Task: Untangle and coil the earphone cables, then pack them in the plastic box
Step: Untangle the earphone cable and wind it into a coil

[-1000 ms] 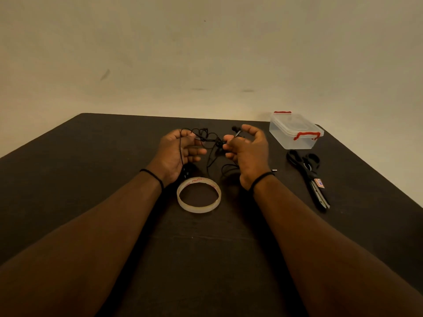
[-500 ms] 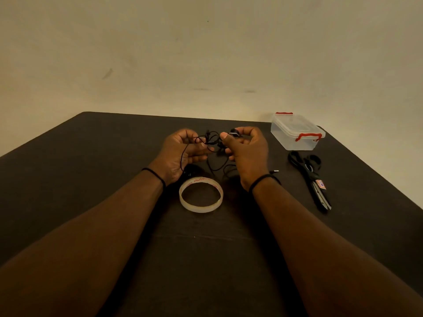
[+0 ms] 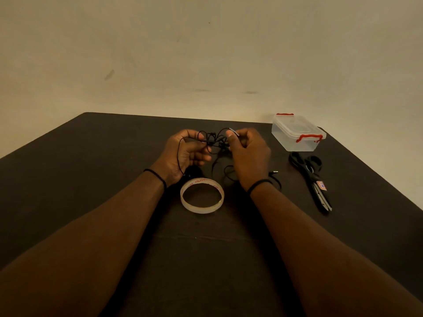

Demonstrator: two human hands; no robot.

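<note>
A tangled black earphone cable (image 3: 215,143) hangs between both hands above the dark table (image 3: 91,168). My left hand (image 3: 183,154) holds part of the tangle with curled fingers, and one strand loops down past its wrist. My right hand (image 3: 248,154) pinches an earbud end of the cable at its fingertips. Loose loops trail onto the table under the right hand, and the jack plug (image 3: 273,172) lies just right of that wrist. The clear plastic box (image 3: 297,133) with red clips stands shut at the back right.
A roll of clear tape (image 3: 202,195) lies on the table between my forearms. Black scissors (image 3: 311,179) lie right of my right arm, in front of the box. The table's far edge meets a plain wall.
My hands have closed in towards each other and the right hand's fingers have curled onto the earbud end. The tangle sits tighter between them.
</note>
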